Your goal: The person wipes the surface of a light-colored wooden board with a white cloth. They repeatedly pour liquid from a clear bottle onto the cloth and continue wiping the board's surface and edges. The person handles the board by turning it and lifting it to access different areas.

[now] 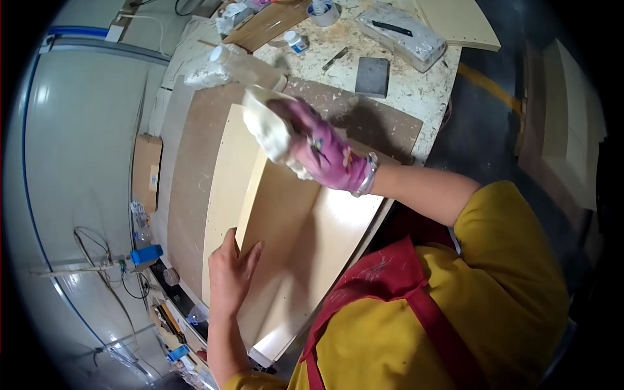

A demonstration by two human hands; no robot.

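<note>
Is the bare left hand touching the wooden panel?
Touching. The head view shows the left hand lying flat on the wooden panel, fingers pressed against its edge.

Your table (416, 91) has a speckled chipboard top, spattered with white. Flat on it lies a big brown board (195, 195), and on that a pale panel (224, 188). Toward the far end you have a grey square block (372, 77), a roll of tape (323, 12), a small white-capped bottle (296, 41), a plastic-wrapped bundle (403, 36) and a thin dark tool (335, 58).
</note>
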